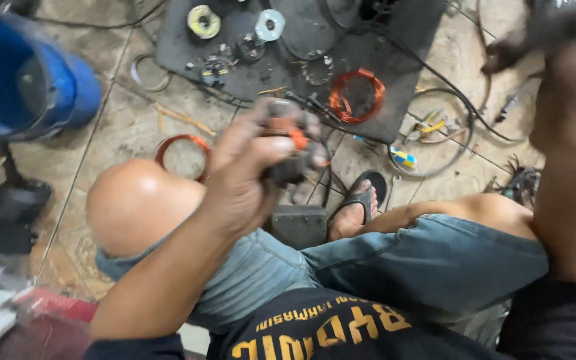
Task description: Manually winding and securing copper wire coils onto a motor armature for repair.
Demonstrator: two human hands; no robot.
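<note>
While the person sits on the tiled floor (135,127) with bent knees, the left hand (248,177) is up over the left knee. Its fingers are curled tight around a small dark part with orange wire on it (288,143). The part looks hard and lumpy, and it is a bit blurry, so its exact shape is hard to tell. It sits in the hand, above a dark metal block (299,225) that stands on the floor between the legs.

The right hand (511,50) is far off at the top right, dark and blurred. I cannot tell if its fingers are apart or together. It is close to a thin black cable (465,107) that bends across the floor.

A flat black mat (395,60) lies on the floor ahead. On it is a round ring of shiny orange copper wire (357,95), a yellowish roll of tape (204,21), and a pale round disc with a hole (270,25). Small metal bits lie around them. Another orange wire ring (183,148) lies on the bare tiles near the left knee.

A big blue plastic fan (25,73) stands on the left. It looks smooth and round. A foot in a black sandal (358,200) rests by the metal block. The shorts (428,263) are soft blue denim.
</note>
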